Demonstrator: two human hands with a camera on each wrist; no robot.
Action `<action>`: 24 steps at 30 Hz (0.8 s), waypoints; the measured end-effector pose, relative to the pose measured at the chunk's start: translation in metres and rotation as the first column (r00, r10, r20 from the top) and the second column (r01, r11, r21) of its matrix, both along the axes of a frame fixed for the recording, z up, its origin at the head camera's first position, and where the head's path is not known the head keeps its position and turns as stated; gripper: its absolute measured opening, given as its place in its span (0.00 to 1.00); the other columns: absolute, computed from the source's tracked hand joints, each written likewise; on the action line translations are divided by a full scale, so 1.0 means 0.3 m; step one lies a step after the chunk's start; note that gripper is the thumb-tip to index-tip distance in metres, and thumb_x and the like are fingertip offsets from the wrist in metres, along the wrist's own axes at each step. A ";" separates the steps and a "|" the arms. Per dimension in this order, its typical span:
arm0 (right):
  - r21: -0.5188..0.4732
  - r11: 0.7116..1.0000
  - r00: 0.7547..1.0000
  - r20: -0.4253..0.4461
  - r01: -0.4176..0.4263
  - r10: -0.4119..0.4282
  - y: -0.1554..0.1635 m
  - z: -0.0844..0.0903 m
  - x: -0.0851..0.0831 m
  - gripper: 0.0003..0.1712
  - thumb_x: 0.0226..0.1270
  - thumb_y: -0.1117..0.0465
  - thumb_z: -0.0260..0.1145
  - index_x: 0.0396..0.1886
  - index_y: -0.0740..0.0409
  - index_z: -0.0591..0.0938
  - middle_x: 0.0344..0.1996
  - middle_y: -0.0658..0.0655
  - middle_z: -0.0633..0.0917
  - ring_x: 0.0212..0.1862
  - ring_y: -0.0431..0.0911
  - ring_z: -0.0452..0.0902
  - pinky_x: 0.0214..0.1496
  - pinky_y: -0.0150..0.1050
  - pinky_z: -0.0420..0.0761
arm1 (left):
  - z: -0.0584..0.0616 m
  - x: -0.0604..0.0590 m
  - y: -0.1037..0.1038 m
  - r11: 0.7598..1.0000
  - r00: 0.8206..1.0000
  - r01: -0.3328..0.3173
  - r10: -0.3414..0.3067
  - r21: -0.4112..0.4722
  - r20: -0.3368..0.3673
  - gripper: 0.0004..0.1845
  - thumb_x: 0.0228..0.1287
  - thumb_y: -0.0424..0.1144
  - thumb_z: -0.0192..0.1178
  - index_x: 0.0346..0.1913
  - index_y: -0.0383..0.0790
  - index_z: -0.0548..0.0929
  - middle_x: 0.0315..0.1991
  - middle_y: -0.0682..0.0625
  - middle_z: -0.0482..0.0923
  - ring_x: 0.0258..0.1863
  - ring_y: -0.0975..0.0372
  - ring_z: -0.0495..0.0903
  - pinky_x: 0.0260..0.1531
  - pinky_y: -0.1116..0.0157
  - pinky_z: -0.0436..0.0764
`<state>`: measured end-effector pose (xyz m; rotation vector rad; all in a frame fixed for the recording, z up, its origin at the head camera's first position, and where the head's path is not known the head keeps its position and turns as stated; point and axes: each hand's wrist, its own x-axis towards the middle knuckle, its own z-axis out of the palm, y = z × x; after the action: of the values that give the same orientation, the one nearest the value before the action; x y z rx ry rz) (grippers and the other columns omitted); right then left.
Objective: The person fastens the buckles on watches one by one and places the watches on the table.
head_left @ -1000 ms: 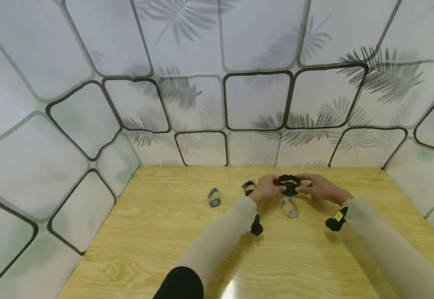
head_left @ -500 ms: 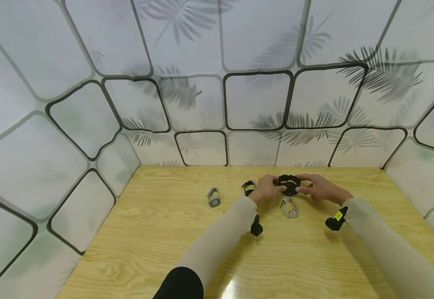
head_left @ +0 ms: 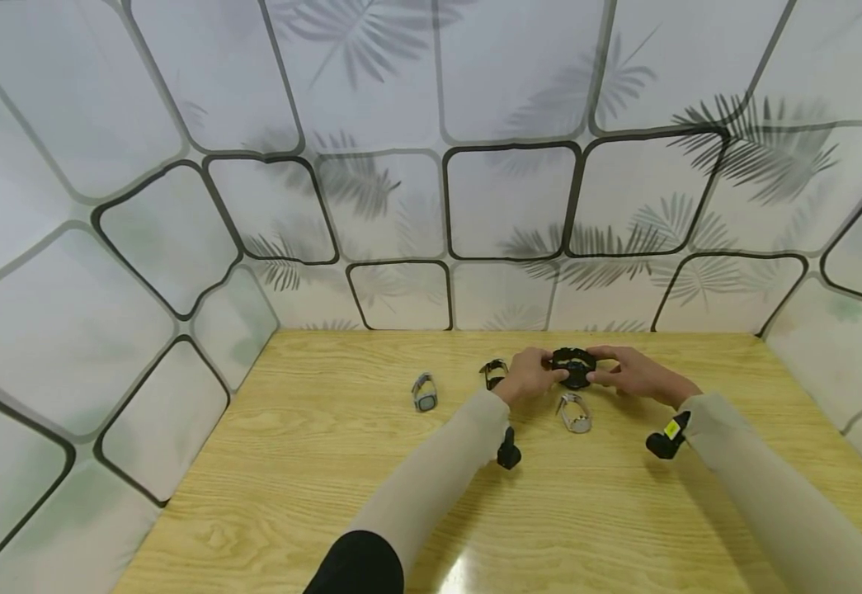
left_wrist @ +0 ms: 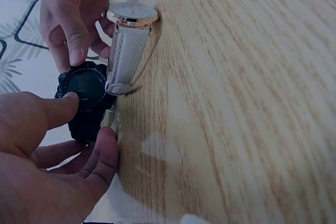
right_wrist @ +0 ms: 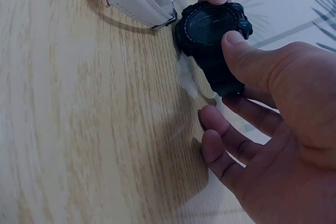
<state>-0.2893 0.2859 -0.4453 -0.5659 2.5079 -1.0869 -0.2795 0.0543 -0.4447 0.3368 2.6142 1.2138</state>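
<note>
Both thumbs pinch the black watch [head_left: 574, 368] — left hand [head_left: 529, 376] at 9 o'clock, right hand [head_left: 634, 373] at 3; it sits above the table [head_left: 312, 462], white-strapped watch [head_left: 576, 412] at 6; keep pressure even, off the crystal.

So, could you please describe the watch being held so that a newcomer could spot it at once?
On the light wooden table, look toward the far edge, where the left hand and right hand meet. Both pinch the chunky black round digital watch. The watches lying around it are slimmer, and the nearest has a white strap.
</note>
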 end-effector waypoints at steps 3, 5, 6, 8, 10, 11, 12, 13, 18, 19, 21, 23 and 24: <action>-0.003 1.000 1.000 -0.003 0.000 0.000 0.001 0.002 0.002 0.41 0.80 0.55 0.61 0.78 0.74 0.56 0.73 0.82 0.59 0.60 0.71 0.76 0.49 0.54 0.85 | -0.003 -0.002 0.000 1.000 1.000 -0.001 0.001 0.009 0.002 0.29 0.75 0.48 0.63 0.72 0.37 0.75 0.60 0.45 0.81 0.54 0.57 0.82 0.53 0.60 0.83; -0.008 1.000 1.000 -0.005 0.000 0.000 0.001 0.001 0.003 0.41 0.80 0.54 0.62 0.78 0.74 0.56 0.73 0.82 0.59 0.60 0.70 0.77 0.49 0.54 0.85 | -0.005 -0.004 -0.002 1.000 1.000 0.001 -0.001 0.013 0.000 0.29 0.74 0.48 0.64 0.71 0.38 0.75 0.58 0.45 0.82 0.48 0.58 0.84 0.51 0.60 0.83; -0.012 1.000 1.000 -0.006 -0.001 0.001 0.002 0.001 0.004 0.41 0.80 0.54 0.62 0.78 0.74 0.56 0.73 0.82 0.59 0.59 0.70 0.78 0.48 0.54 0.85 | -0.006 -0.004 -0.002 1.000 1.000 0.002 -0.002 0.013 -0.002 0.29 0.74 0.48 0.64 0.72 0.38 0.75 0.58 0.45 0.82 0.46 0.59 0.84 0.50 0.61 0.84; -0.021 1.000 1.000 -0.008 0.001 -0.002 0.005 0.000 0.008 0.42 0.80 0.54 0.62 0.78 0.74 0.56 0.73 0.81 0.59 0.59 0.69 0.78 0.48 0.54 0.86 | -0.007 -0.004 -0.004 1.000 1.000 0.006 -0.006 0.019 -0.003 0.30 0.73 0.48 0.65 0.72 0.38 0.74 0.58 0.44 0.82 0.43 0.59 0.85 0.49 0.61 0.84; -0.029 1.000 1.000 -0.008 0.010 -0.010 0.010 -0.002 0.010 0.42 0.80 0.54 0.62 0.79 0.74 0.56 0.73 0.80 0.60 0.58 0.68 0.79 0.48 0.53 0.86 | -0.006 -0.002 -0.006 1.000 1.000 0.004 -0.004 0.031 0.000 0.31 0.73 0.48 0.65 0.73 0.39 0.73 0.59 0.43 0.81 0.41 0.59 0.85 0.47 0.61 0.85; -0.031 0.999 1.000 -0.011 0.013 -0.014 0.014 -0.001 0.011 0.43 0.79 0.53 0.63 0.79 0.74 0.55 0.73 0.80 0.60 0.58 0.67 0.80 0.47 0.52 0.86 | -0.004 -0.001 -0.007 0.999 1.000 0.005 -0.005 0.039 0.004 0.32 0.73 0.48 0.65 0.74 0.40 0.72 0.60 0.43 0.81 0.42 0.59 0.85 0.47 0.60 0.85; -0.032 0.999 1.000 -0.014 0.017 -0.018 0.018 -0.001 0.013 0.43 0.79 0.53 0.63 0.79 0.73 0.55 0.73 0.80 0.61 0.57 0.67 0.80 0.46 0.52 0.86 | -0.002 0.000 -0.008 0.999 1.000 0.003 -0.003 0.043 0.006 0.32 0.73 0.49 0.66 0.74 0.41 0.71 0.61 0.43 0.80 0.43 0.58 0.85 0.47 0.60 0.85; -0.031 0.999 1.000 -0.017 0.022 -0.023 0.021 -0.002 0.014 0.44 0.79 0.52 0.63 0.80 0.72 0.55 0.73 0.79 0.62 0.57 0.66 0.81 0.46 0.51 0.86 | 0.001 0.002 -0.010 0.999 1.000 0.005 -0.005 0.049 0.008 0.33 0.73 0.49 0.65 0.75 0.42 0.71 0.61 0.42 0.80 0.45 0.57 0.85 0.48 0.59 0.85; -0.030 0.998 0.999 -0.018 0.048 -0.049 0.030 0.005 0.025 0.47 0.78 0.48 0.64 0.81 0.67 0.53 0.73 0.77 0.64 0.57 0.66 0.81 0.43 0.49 0.86 | 0.013 0.003 -0.029 0.996 1.000 0.022 -0.022 0.083 -0.002 0.36 0.72 0.50 0.66 0.77 0.44 0.68 0.63 0.41 0.78 0.53 0.52 0.82 0.49 0.56 0.84; -0.031 0.998 0.998 -0.019 0.052 -0.053 0.031 0.008 0.027 0.47 0.77 0.48 0.65 0.82 0.66 0.53 0.73 0.77 0.64 0.57 0.66 0.81 0.43 0.49 0.86 | 0.014 0.002 -0.033 0.996 1.000 0.025 -0.025 0.091 -0.007 0.36 0.72 0.51 0.66 0.77 0.44 0.67 0.63 0.41 0.78 0.54 0.52 0.82 0.49 0.55 0.84; -0.037 0.998 0.998 -0.027 0.058 -0.059 0.033 0.012 0.031 0.47 0.78 0.48 0.64 0.82 0.65 0.52 0.73 0.77 0.63 0.57 0.67 0.80 0.43 0.50 0.87 | 0.015 0.000 -0.038 0.995 0.999 0.029 -0.028 0.100 -0.018 0.37 0.71 0.51 0.67 0.77 0.46 0.66 0.62 0.41 0.78 0.54 0.52 0.82 0.49 0.55 0.84; -0.042 0.997 0.997 -0.037 0.067 -0.068 0.033 0.016 0.034 0.47 0.78 0.49 0.64 0.82 0.64 0.52 0.73 0.77 0.63 0.56 0.67 0.81 0.42 0.50 0.87 | 0.016 -0.002 -0.043 0.995 0.999 0.034 -0.031 0.096 -0.033 0.38 0.70 0.53 0.67 0.78 0.48 0.66 0.62 0.42 0.78 0.53 0.53 0.82 0.49 0.55 0.84; -0.041 0.997 0.996 -0.046 0.069 -0.071 0.033 0.016 0.035 0.47 0.78 0.49 0.64 0.82 0.63 0.52 0.72 0.78 0.64 0.55 0.66 0.81 0.42 0.50 0.87 | 0.017 -0.002 -0.046 0.995 0.999 0.038 -0.035 0.094 -0.040 0.38 0.70 0.53 0.67 0.78 0.49 0.66 0.62 0.42 0.78 0.52 0.53 0.82 0.49 0.55 0.84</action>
<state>-0.2787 0.2958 -0.4405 -0.5240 2.5692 -1.1643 -0.2801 0.0406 -0.4397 0.4275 2.5750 1.3354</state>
